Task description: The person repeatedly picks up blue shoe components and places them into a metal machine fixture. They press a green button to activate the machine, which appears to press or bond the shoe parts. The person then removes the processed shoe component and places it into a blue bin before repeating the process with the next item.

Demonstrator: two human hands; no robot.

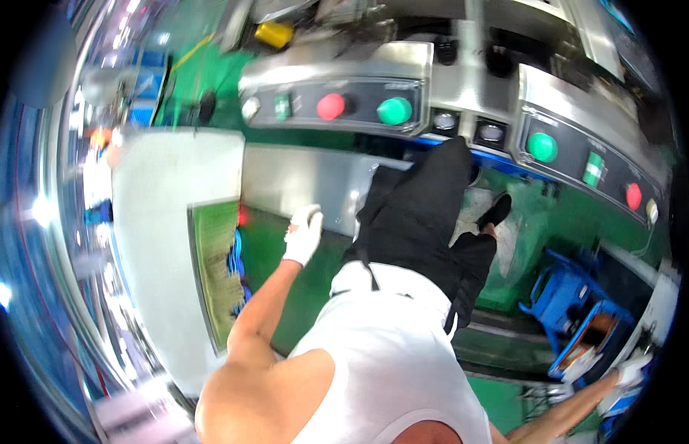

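Note:
My left hand [304, 235], in a white glove with some fingertips bare, hangs beside my black trousers [411, 207]. Its fingers are loosely bent, and I see nothing held in them. It is nearest to a grey metal panel [300, 181] and the pale table [152, 244] on my left. At the lower right, my right arm reaches out to the side. My right hand [634, 370], gloved in white too, is close to a pale upright panel and blue items. Blur hides its fingers, so whether it holds anything is unclear.
Ahead stands a metal machine with two button consoles [333, 103] [581, 159], bearing red and green buttons. To the right are a blue stool-like frame [566, 296] and a brown-lined box [592, 333]. A green-topped tray [215, 259] adjoins the left table. The floor [522, 222] is green.

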